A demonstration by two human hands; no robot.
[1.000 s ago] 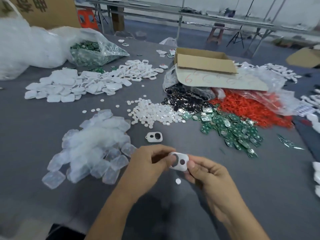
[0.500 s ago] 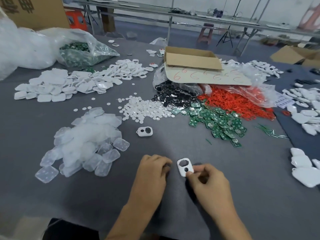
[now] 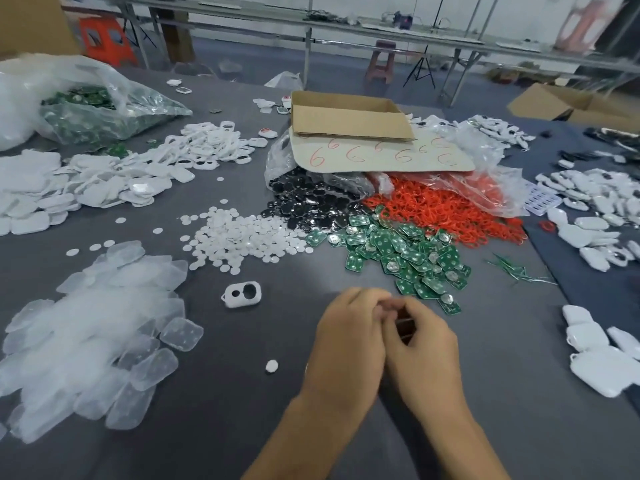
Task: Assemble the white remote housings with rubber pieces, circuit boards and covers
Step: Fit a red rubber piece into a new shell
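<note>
My left hand (image 3: pixel 346 341) and my right hand (image 3: pixel 426 348) meet at the table's near middle, fingers curled toward each other. The white housing they held is hidden between them. A second white housing (image 3: pixel 241 294) with two holes lies to the left of them. One white disc (image 3: pixel 272 366) lies loose by my left wrist. Green circuit boards (image 3: pixel 398 251) are heaped just beyond my hands. Translucent rubber pieces (image 3: pixel 93 323) are piled at the left, and white discs (image 3: pixel 242 237) lie in the middle.
Black pieces (image 3: pixel 311 202) and red pieces (image 3: pixel 443 209) spill from bags under a cardboard box (image 3: pixel 349 116). White covers (image 3: pixel 86 188) are piled at the far left, beside a bag of boards (image 3: pixel 90 112). More white housings (image 3: pixel 595 365) lie at the right.
Both hands have closed together over the white housing, which showed between the fingers before. The view has shifted, so the hands now sit nearer the green boards.
</note>
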